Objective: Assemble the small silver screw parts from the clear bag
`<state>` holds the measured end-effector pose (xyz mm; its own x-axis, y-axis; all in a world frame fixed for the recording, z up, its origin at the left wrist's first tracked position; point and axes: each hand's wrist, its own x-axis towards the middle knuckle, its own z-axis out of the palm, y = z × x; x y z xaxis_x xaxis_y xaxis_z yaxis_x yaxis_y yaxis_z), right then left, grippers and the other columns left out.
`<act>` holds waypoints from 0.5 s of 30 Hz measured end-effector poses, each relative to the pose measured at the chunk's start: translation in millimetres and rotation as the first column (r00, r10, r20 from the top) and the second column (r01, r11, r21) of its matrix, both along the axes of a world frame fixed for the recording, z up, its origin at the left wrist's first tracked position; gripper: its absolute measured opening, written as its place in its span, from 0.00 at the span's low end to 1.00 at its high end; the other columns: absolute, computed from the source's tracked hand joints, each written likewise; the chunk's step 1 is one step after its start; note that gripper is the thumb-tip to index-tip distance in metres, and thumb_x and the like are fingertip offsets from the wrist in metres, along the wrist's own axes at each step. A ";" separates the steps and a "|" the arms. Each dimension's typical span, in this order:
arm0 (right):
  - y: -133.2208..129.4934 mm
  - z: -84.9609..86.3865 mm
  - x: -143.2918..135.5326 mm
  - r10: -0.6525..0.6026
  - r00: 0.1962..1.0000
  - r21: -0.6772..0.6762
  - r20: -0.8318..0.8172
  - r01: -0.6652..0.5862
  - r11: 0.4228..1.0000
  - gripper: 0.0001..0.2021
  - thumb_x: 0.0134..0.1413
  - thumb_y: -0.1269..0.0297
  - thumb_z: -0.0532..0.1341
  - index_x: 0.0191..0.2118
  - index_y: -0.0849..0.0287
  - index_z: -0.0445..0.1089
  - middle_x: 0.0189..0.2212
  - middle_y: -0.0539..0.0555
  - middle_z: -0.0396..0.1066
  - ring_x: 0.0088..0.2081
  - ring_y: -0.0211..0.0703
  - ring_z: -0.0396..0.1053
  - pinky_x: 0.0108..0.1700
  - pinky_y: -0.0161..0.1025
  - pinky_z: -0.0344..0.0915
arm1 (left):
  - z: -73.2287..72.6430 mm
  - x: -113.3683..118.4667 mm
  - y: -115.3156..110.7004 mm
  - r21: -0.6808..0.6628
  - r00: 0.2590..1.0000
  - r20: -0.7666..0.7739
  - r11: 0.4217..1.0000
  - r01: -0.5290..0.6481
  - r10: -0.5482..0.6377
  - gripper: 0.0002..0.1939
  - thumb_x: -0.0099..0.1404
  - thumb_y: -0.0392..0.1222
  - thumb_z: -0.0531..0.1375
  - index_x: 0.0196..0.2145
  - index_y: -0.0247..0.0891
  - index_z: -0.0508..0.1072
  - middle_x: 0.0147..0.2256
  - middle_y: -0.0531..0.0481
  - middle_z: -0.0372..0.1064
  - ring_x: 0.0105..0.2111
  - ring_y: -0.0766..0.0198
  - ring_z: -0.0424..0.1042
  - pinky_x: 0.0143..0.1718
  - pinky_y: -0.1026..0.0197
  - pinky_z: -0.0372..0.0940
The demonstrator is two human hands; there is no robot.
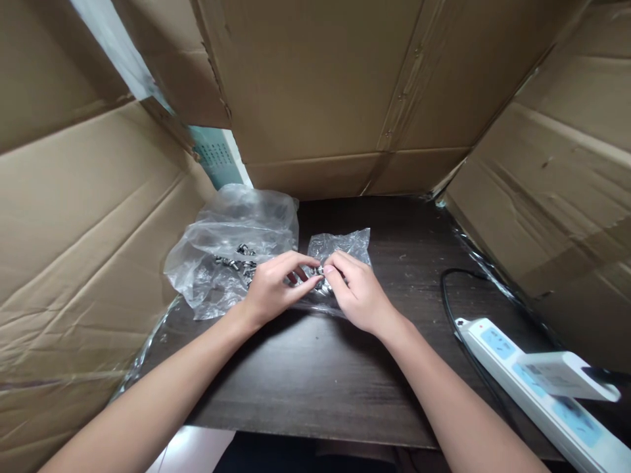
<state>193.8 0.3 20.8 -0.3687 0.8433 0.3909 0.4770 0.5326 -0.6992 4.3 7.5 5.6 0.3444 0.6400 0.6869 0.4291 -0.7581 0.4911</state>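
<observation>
Both hands meet over a small clear plastic bag (345,243) that holds shiny metal pieces, on the dark table. My left hand (283,282) has its thumb and fingertips curled towards each other at a small metal piece (320,270). Thumb and index finger of my right hand (357,289) are pinched at the same piece from the right. The fingertips of both hands almost touch. Beside my left hand lies a larger clear plastic bag (246,223), with several small metal parts (235,263) in it.
Cardboard walls (325,85) enclose the back and both sides of the dark table (305,381). A white power strip (513,374) with a white plug-in adapter (562,374) and a black cable (446,299) lies at the right.
</observation>
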 end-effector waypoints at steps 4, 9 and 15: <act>-2.2 -1.1 1.2 0.020 0.996 -0.081 0.082 -0.013 0.997 0.10 0.68 0.67 0.49 0.33 0.56 0.61 0.29 0.49 0.66 0.30 0.40 0.63 0.34 0.38 0.56 | -1.8 0.2 0.3 0.001 0.999 -0.034 1.000 0.023 -0.023 0.05 0.66 0.37 0.65 0.38 0.35 0.74 0.32 0.49 0.74 0.27 0.69 0.72 0.28 0.68 0.69; -1.3 -3.2 2.2 -0.005 0.996 -0.084 0.093 0.013 0.996 0.09 0.67 0.66 0.50 0.34 0.56 0.61 0.29 0.49 0.67 0.30 0.40 0.64 0.34 0.37 0.56 | -2.0 0.1 0.1 0.015 0.997 -0.064 0.999 0.032 -0.031 0.07 0.67 0.37 0.63 0.42 0.35 0.73 0.35 0.47 0.74 0.30 0.67 0.73 0.29 0.66 0.70; 0.0 0.2 3.0 -0.091 0.996 -0.056 -0.013 0.091 0.994 0.10 0.67 0.66 0.51 0.32 0.56 0.62 0.25 0.48 0.65 0.28 0.39 0.62 0.33 0.37 0.55 | -2.2 1.1 -1.2 -0.045 0.998 -0.055 0.999 0.012 -0.014 0.11 0.65 0.35 0.62 0.46 0.36 0.70 0.41 0.46 0.74 0.31 0.67 0.74 0.31 0.66 0.71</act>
<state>196.7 0.3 21.1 -0.2838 0.8937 0.3477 0.5107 0.4477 -0.7340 5.4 6.2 3.3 0.3896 0.6645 0.6377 0.4467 -0.7419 0.5001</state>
